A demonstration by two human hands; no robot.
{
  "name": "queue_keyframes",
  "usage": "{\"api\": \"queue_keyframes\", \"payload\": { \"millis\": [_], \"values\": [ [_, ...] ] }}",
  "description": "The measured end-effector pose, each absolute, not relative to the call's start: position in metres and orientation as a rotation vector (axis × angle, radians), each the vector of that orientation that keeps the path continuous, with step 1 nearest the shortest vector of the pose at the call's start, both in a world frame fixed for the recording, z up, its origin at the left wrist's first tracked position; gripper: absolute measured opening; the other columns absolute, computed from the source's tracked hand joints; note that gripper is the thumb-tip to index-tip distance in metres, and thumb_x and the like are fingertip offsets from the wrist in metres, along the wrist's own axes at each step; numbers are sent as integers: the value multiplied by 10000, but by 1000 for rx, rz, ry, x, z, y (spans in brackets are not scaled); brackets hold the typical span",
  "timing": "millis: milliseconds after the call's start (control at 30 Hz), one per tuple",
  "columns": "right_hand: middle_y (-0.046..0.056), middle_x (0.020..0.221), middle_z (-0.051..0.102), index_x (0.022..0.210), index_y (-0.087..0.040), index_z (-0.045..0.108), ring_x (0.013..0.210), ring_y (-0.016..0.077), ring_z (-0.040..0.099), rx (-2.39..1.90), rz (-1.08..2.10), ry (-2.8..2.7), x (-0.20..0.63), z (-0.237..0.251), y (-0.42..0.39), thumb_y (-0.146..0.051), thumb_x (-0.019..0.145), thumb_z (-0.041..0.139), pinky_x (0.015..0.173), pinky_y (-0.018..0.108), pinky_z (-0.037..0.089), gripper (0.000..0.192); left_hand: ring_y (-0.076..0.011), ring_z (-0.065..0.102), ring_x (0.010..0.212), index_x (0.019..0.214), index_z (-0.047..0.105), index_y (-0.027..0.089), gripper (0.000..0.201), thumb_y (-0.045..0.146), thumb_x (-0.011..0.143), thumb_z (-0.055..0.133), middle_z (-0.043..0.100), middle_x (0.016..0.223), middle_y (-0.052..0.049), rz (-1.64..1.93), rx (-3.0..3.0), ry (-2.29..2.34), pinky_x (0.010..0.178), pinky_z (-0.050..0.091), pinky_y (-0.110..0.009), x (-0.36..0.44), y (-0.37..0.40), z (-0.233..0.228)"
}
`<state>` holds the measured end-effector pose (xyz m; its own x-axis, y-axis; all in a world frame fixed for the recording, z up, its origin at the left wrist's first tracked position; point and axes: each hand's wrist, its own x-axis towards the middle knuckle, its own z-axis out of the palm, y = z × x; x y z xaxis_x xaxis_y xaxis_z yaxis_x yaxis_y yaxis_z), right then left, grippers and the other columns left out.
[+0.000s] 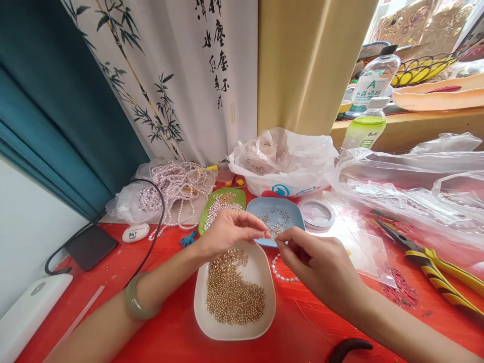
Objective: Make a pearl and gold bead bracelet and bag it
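My left hand (236, 227), with a bracelet on its wrist, pinches something tiny at its fingertips above the blue tray (257, 203). Close beside it, my right hand (313, 257) is also closed in a pinch; what it grips is too small to make out. Small gold-coloured pieces (278, 222) lie in the blue tray. Below the hands stands a white dish (202, 307) holding many gold beads (234, 292). A loop of white pearl beads (282, 275) rests on the red table by my right hand, partly hidden. A thin thread (312, 320) trails across the table below it.
A green tray (204, 212) holds pale and gold beads. Pink bead strands (170, 186) lie at the left back, near a black cable (162, 217). Yellow-black pliers (427, 257) lie right. Plastic bags (283, 174) stand behind; a dark curved handle (346, 348) is at front.
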<state>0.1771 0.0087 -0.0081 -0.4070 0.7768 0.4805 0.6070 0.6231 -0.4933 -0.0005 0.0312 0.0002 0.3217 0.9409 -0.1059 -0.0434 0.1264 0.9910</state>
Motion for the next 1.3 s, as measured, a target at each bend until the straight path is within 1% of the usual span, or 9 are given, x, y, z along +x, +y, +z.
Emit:
{"api": "queue_keyframes", "payload": {
  "millis": [133,333,667,833,900,1000,1167,1300],
  "values": [
    [-54,429,425,655,-171,550,376,84,317,-1064,164,-2165,177,-11,8,-180,782,430,399,206,275,175,-94,588,619,649,680,162,58,135,598,688,672,651,-4,940,1227,999,599,438,-211,1,30,2],
    [-59,418,443,652,-172,553,356,78,328,-1004,142,-2119,175,-14,10,-192,778,434,386,194,275,174,-86,547,568,613,689,159,53,138,565,700,649,611,-1,960,1256,1064,551,423,-199,3,31,3],
    [-69,420,401,647,-173,533,360,72,308,-1049,281,-2132,176,-10,7,-179,765,436,377,188,258,152,-71,519,540,628,698,169,64,131,576,695,635,606,8,992,1299,1037,531,410,-185,2,30,2],
    [-80,420,358,639,-181,517,369,70,294,-1072,348,-2117,176,-9,6,-163,754,444,377,183,251,137,-83,538,589,633,700,172,73,121,583,687,645,634,0,970,1322,1028,553,404,-187,1,30,1],
    [-83,420,345,636,-184,510,370,68,295,-1077,379,-2106,176,-8,6,-157,750,445,377,181,251,134,-83,533,578,633,699,173,68,126,585,686,641,628,0,970,1330,1037,545,399,-189,1,30,0],
    [-86,421,343,628,-187,500,367,65,303,-1077,440,-2095,175,-5,6,-151,746,441,376,181,249,137,-81,525,559,637,698,176,60,140,591,687,636,620,2,970,1331,1047,536,394,-194,1,30,0],
    [-83,421,344,608,-184,492,375,65,319,-1094,551,-2084,175,1,7,-150,750,430,379,191,239,159,-109,561,648,633,697,176,88,105,585,676,653,664,-9,975,1390,1014,598,417,-209,1,30,1],
    [-72,422,384,615,-182,503,382,72,351,-1116,680,-2071,174,1,8,-175,766,431,381,202,255,168,-111,563,639,654,689,170,91,114,583,686,652,669,-9,975,1375,1021,597,424,-218,2,29,1]
  ]
}}
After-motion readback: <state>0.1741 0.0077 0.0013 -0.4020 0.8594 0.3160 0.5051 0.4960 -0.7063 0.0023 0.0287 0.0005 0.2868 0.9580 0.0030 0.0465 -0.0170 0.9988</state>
